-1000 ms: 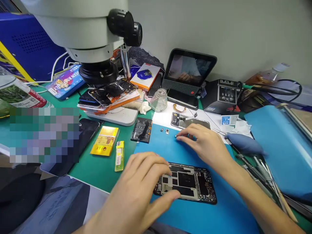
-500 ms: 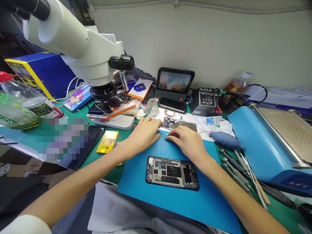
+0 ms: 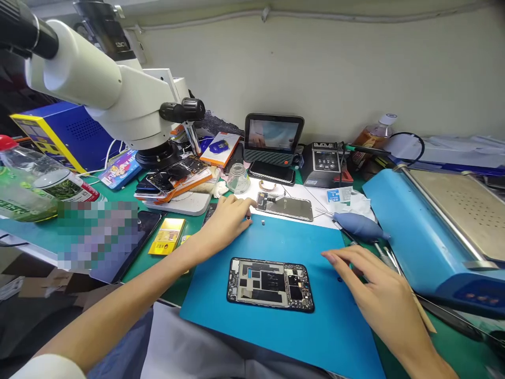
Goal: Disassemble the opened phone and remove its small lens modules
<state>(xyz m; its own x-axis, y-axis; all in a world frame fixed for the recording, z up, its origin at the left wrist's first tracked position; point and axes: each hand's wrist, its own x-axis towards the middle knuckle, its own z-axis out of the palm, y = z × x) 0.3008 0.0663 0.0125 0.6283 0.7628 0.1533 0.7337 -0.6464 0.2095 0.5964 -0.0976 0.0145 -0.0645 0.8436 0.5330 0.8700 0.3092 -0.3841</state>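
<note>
Opened phone (image 3: 270,285) lies flat on our blue mat (image 3: 300,337) on the counter (image 3: 153,263), circuit side up, between our two hands. Our left hand (image 3: 226,221) rests at the mat's far edge, fingertips pinched on a tiny dark part (image 3: 248,216), with a small loose piece (image 3: 262,222) just beside it. Our right hand (image 3: 379,295) hovers open and empty, near the tweezers (image 3: 384,252) and blue air blower (image 3: 361,226).

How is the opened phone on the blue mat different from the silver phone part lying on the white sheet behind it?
The opened phone lies on the blue mat and shows dark boards and metal shields. The silver part lies farther back on the white sheet, smooth and mostly plain. The left hand is near the part; the right hand is beside the phone. Both lie flat.
</note>
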